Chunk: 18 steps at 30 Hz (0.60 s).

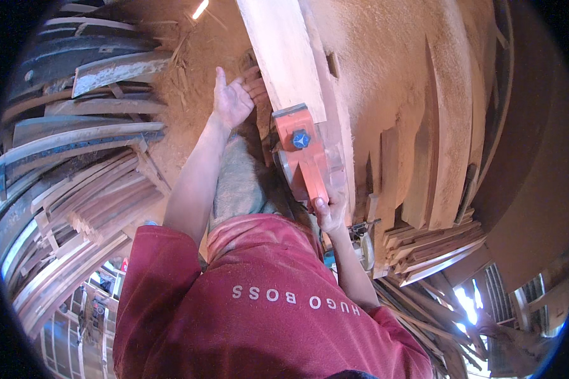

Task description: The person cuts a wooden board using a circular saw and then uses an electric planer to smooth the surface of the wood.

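An orange electric hand planer (302, 142) with a blue knob at its front sits on a long pale wooden board (281, 54). My right hand (331, 215) is wrapped round the planer's rear handle. To the left of the board, my left hand (235, 100) is open, thumb out and palm partly showing. Its fingers reach to the board's left edge; whether they touch it I cannot tell. The underside of the planer is hidden against the wood.
Sawdust (385, 57) covers the surface beyond the board. Curved timber offcuts (120, 69) and stacked strips (101, 196) lie at the left. More planks (452, 126) and a pile of slats (433, 246) are at the right. A power tool with a round guard (365, 246) is beside my right forearm.
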Each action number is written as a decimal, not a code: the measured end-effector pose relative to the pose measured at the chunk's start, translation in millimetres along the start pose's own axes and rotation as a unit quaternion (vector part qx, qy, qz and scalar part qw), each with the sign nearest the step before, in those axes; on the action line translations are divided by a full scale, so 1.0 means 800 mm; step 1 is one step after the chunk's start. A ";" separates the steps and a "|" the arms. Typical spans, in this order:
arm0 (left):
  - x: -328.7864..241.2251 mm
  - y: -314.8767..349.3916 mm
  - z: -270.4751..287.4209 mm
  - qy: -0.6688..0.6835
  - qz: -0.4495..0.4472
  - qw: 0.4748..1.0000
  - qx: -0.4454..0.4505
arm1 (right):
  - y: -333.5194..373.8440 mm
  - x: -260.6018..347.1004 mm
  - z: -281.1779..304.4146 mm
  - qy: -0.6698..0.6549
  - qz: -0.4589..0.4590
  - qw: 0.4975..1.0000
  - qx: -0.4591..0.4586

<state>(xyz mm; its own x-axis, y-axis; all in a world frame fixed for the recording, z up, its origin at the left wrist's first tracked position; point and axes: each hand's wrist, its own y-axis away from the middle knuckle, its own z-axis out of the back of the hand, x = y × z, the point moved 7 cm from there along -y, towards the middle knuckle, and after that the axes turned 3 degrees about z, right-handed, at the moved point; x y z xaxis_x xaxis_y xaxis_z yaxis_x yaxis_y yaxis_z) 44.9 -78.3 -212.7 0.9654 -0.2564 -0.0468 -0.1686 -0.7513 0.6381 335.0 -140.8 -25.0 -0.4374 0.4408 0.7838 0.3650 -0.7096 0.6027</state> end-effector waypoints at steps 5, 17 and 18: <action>0.002 0.003 0.002 0.034 0.023 0.999 -0.006 | -0.043 0.024 -0.013 0.026 0.023 0.999 0.022; -0.009 0.006 -0.026 0.037 0.073 0.994 -0.076 | -0.264 0.212 -0.066 0.033 0.077 0.996 0.012; -0.013 0.007 -0.039 0.036 0.073 0.994 -0.073 | -0.284 0.230 -0.070 0.053 0.085 0.995 0.011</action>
<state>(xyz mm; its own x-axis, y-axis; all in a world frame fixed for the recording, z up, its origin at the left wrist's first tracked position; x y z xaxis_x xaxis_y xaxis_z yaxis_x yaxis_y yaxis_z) 40.3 -60.8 -185.0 0.9455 -0.3082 0.1051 -0.2817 -0.6123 0.7387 125.4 70.8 -26.3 -0.4518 0.2547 0.8550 0.4575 -0.7566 0.4671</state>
